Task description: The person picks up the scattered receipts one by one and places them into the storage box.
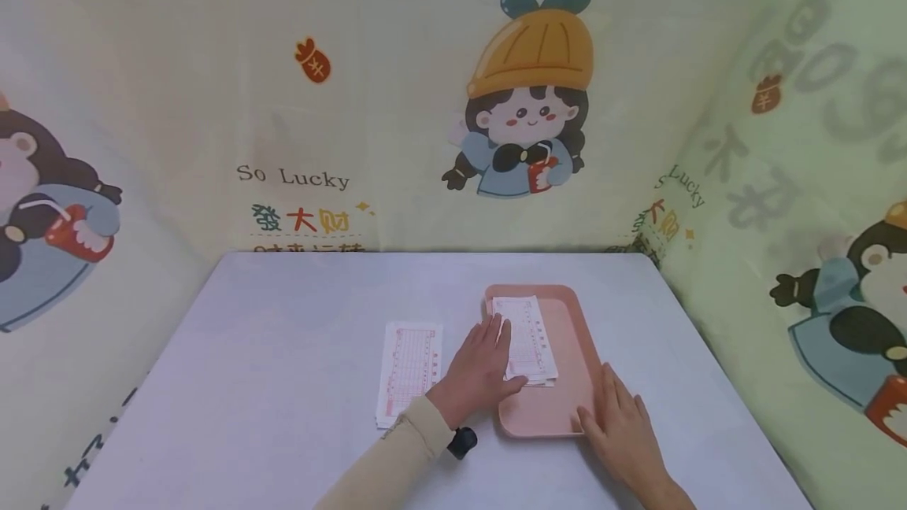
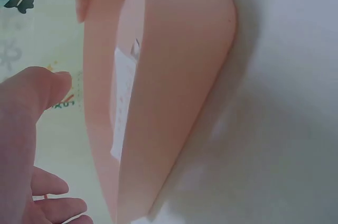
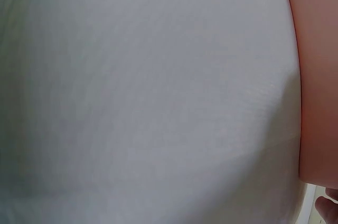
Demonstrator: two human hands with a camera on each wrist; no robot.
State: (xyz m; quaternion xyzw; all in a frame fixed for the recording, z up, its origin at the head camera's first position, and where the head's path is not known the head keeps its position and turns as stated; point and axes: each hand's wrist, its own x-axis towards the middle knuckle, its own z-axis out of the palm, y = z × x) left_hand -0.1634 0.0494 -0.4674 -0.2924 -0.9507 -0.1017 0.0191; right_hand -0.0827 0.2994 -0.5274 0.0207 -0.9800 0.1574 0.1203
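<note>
A shallow pink tray (image 1: 567, 408) lies right of the table's middle, with a stack of white slips printed in red (image 1: 527, 337) in its left part. My left hand (image 1: 482, 372) is over the tray's left rim, fingers extended beside the slips. In the left wrist view its thumb (image 2: 39, 92) stands apart from the fingers and nothing is between them. My right hand (image 1: 627, 435) holds the tray's right rim near the front corner, thumb inside and fingers along the outside. A second stack of slips (image 1: 409, 368) lies left of the tray, partly behind my left forearm.
The white table (image 1: 283, 352) carries the tray and both stacks. A cloth backdrop (image 1: 411, 101) with cartoon prints hangs behind and at the sides. A small black device (image 1: 463, 442) sits at my left wrist. The right wrist view mostly shows pale surface.
</note>
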